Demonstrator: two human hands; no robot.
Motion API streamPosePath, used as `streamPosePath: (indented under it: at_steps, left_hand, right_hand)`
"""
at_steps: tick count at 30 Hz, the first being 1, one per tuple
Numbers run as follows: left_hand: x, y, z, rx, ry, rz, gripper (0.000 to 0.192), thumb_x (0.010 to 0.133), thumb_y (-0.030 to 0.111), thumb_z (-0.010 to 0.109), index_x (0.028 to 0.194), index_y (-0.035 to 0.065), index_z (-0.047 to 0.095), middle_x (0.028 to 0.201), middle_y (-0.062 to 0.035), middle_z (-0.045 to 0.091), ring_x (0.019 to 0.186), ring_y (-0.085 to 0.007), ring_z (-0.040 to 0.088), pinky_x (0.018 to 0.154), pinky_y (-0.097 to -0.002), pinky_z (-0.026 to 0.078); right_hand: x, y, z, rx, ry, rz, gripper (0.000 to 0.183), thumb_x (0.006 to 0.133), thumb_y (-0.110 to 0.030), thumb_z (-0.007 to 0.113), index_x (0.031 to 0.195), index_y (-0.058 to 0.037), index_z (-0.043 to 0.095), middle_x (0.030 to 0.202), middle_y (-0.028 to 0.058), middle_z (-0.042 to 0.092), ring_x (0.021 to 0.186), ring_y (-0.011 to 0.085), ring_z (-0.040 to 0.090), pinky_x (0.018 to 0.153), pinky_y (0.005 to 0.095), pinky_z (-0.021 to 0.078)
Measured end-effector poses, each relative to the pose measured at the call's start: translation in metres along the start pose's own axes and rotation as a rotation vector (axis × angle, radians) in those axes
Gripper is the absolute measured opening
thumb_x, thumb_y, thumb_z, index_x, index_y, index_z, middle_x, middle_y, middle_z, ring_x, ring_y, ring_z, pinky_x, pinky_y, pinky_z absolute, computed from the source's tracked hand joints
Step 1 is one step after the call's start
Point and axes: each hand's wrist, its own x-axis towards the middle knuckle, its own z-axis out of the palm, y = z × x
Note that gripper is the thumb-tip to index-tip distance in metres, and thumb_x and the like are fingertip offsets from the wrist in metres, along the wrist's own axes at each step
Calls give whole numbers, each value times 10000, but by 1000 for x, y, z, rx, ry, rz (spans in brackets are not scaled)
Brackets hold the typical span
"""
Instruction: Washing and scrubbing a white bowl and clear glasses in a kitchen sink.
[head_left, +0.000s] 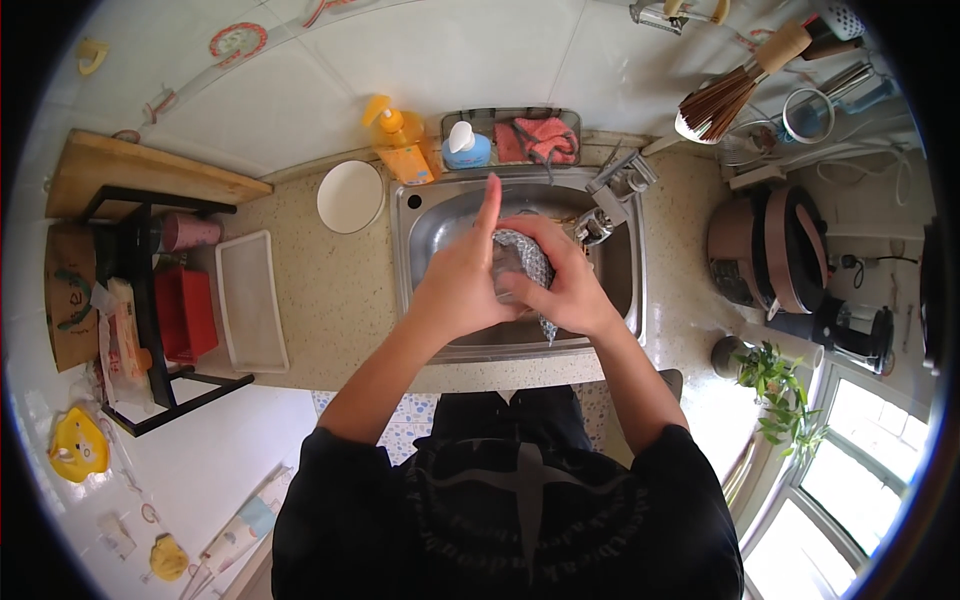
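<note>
Over the steel sink (517, 351), my two hands meet around a clear vessel (507, 262), perhaps a drinking glass, mostly covered by the fingers. My left hand (461, 285) cups it from the left, one digit raised towards the wall. A silvery mesh scrubbing cloth (534, 259) is gripped in my right hand (566, 277) and pressed against the vessel; its tail hangs below the palm. Just right of the hands the metal faucet (611, 199) reaches over the basin. Something lies in the sink behind the hands, too hidden to name.
Behind the sink stand an orange pump bottle (405, 146), a blue pump bottle (466, 150) and a caddy with a red cloth (536, 139). A white bowl (349, 196), a white tray (255, 304) and a black rack (150, 300) are left; a rice cooker (765, 247) is right.
</note>
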Motion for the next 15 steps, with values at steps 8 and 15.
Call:
streamPosePath:
  at_steps: [8, 15]
  left_hand:
    - [11, -20, -4, -125, 307, 368, 1298, 489, 247, 988, 1560, 126, 263, 1387, -172, 445, 1185, -328, 572, 967, -443, 522]
    - [-8, -25, 52, -1378, 387, -123, 927, 633, 80, 927, 1431, 9, 459, 1324, -143, 592, 1223, -229, 579, 1009, -354, 496]
  right_hand:
    - [-10, 0, 27, 795, 307, 360, 558, 885, -85, 714, 1377, -58, 452, 1242, 117, 605, 1066, 206, 635, 904, 351, 533]
    - [-31, 9, 66, 1236, 609, 383, 459, 1016, -224, 535, 1421, -59, 396, 1295, 140, 573, 1216, 240, 558, 1018, 402, 462]
